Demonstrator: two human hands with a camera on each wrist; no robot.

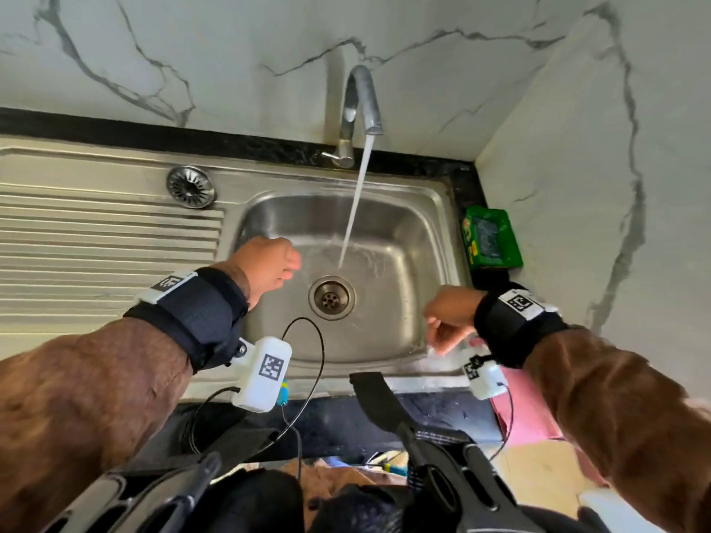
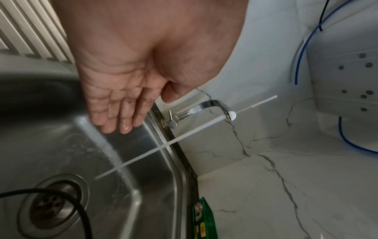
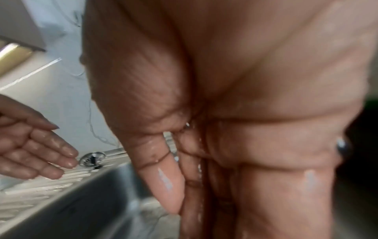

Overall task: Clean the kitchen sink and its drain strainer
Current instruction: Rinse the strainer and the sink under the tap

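While both my wet hands, left hand (image 1: pixel 269 265) and right hand (image 1: pixel 448 321), hang slack-fingered and empty over the sink (image 1: pixel 431 209), drain strainer (image 1: pixel 191 186) on far-left rim risks slipping when lifted.

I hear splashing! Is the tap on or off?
On. A white stream of water pours from the tap and lands in the sink just behind the drain hole.
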